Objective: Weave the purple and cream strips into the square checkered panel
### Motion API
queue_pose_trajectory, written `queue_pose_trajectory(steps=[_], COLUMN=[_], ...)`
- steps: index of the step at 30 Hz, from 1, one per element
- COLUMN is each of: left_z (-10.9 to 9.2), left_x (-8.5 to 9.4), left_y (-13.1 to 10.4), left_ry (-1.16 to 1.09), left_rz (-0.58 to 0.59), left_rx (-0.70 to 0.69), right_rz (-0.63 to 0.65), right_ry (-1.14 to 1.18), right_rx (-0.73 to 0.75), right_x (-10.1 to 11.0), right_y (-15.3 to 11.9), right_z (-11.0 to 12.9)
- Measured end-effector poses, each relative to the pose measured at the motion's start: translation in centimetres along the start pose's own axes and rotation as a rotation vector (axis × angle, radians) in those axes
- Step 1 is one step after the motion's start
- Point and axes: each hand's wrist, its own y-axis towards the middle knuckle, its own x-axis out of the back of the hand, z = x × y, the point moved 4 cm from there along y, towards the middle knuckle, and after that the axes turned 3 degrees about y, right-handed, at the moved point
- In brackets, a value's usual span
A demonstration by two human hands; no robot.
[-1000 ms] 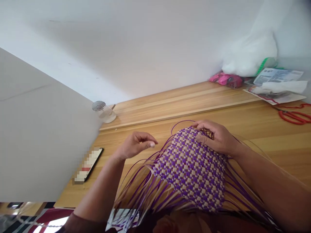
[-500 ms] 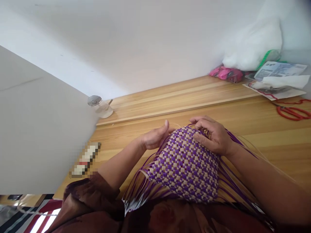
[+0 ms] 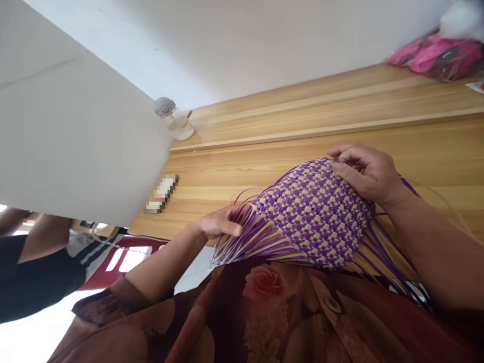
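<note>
A purple-and-beige woven piece [image 3: 313, 212] lies in front of my chest, with long loose strips [image 3: 260, 242] fanning from its left corner and lower right side. My right hand [image 3: 370, 174] pinches its upper right edge, the thumb on top of the weave and the other fingers bent over the rim. At the left corner, my left hand [image 3: 221, 223] is among the loose strips, thumb stretched out apart from the fingers. Strips partly hide the left fingertips.
On a raised wooden ledge [image 3: 302, 126] along the wall stands a clear bottle [image 3: 177, 123] with a grey lid. A pink bundle in plastic [image 3: 438, 55] sits at the far right. A pixelated object [image 3: 162, 194] lies on the table's left. Another person's arm [image 3: 45, 234] shows beyond the partition [image 3: 75, 126].
My left hand has moved from the weave's upper left edge down to the strips at its left corner. My right hand keeps its hold. The view has turned, and the scissors have left it.
</note>
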Motion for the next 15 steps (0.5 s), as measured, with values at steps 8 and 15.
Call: queue_pose_trajectory(steps=[8,15], left_z=[-3.2,-5.2], left_x=[-1.1,-2.4], left_y=[2.6,4.2], left_ry=[-0.069,0.45], left_rz=[-0.08,-0.15], left_rx=[-0.135,-0.374], right_rz=[-0.011,0.025], right_ry=[0.227,0.225], right_rx=[0.043,0.094], right_x=[0.3,0.3], right_y=[-0.4,-0.4], right_z=[0.3,1.7])
